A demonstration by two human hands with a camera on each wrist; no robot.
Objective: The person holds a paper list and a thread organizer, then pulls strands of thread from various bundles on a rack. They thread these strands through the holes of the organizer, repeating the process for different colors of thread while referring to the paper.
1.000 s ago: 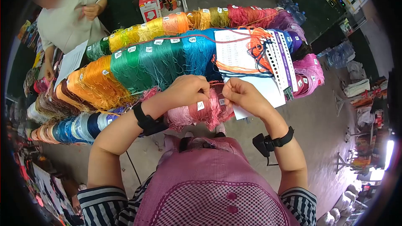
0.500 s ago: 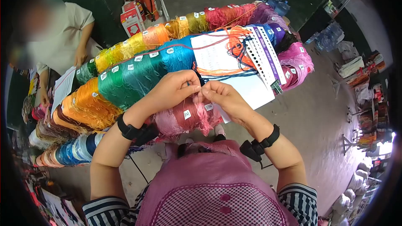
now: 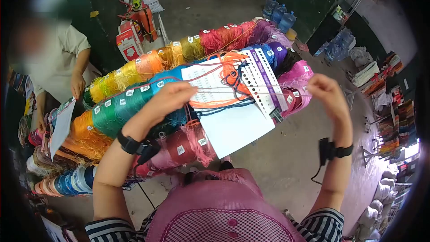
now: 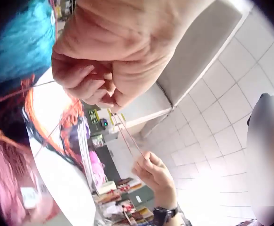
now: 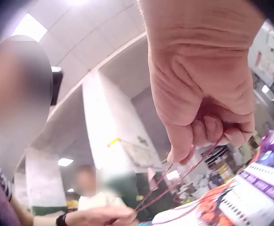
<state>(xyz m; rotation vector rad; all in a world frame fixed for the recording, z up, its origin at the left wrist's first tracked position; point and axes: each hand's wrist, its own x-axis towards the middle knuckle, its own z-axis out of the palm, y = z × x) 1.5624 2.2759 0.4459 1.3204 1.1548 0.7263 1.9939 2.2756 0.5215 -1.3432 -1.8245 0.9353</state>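
Note:
A doubled dark red thread [image 3: 242, 90] stretches between my two hands over the papers. My left hand [image 3: 170, 99] pinches one end between thumb and curled fingers. Far out to the right, my right hand [image 3: 328, 93] grips the other end, and two strands [image 5: 167, 188] run from its fingers in the right wrist view. Beneath the thread lie a white sheet [image 3: 239, 130], a perforated card [image 3: 267, 83] with a purple strip, and loops of orange thread [image 3: 233, 74] mixed with dark blue. Pink skeins [image 3: 192, 145] with small labels hang below my left hand.
Rows of labelled skeins, among them green [image 3: 114, 112] and yellow [image 3: 114, 83], fill the racks. Across them, a person [image 3: 58, 58] in a light shirt holds a paper [image 3: 62, 127]. Water bottles [image 3: 280, 15] and a fire extinguisher [image 3: 147, 23] stand behind on the floor.
My hands were close together over the pink skeins. Now they are wide apart, the right one far to the right, with the thread drawn out between them. The head view has also shifted.

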